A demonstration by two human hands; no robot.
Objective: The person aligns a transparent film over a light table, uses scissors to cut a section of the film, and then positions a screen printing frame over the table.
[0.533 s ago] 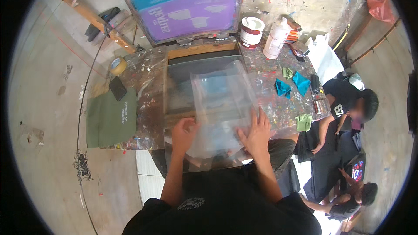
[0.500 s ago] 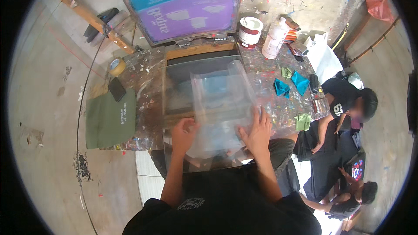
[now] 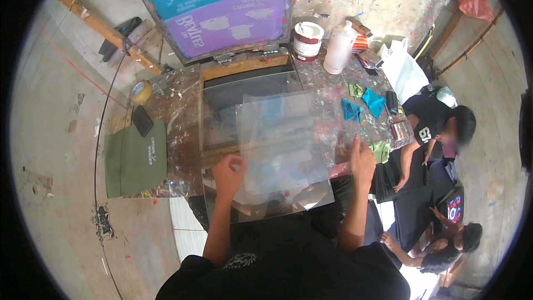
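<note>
A clear plastic film [image 3: 280, 144] lies on a glass sheet [image 3: 317, 195], which rests over a wooden-framed opening [image 3: 244, 68] in the worktable. At the film's left edge, my left hand [image 3: 227, 176] is curled with thumb and fingers closed; whether the edge is pinched between them cannot be made out. My right hand [image 3: 363, 161] is off the film, over the table's right side close to a green cloth scrap [image 3: 380, 151]. It is seen edge-on, one digit stretched forward, and nothing shows in its grasp. Beyond the opening, a blue and purple printing screen [image 3: 222, 14] stands tilted up.
On the left lie green fabric [image 3: 133, 158], a phone [image 3: 142, 120] and a tape roll [image 3: 141, 92]. A paint tub [image 3: 308, 41], a bottle [image 3: 340, 50] and teal cloth scraps [image 3: 373, 103] sit on the right. Two people [image 3: 430, 116] work beside dark fabric at the right.
My right hand has lifted off the film and moved right, toward the green scrap. The film, curled at its sides before, now lies flatter. The view has shifted slightly.
</note>
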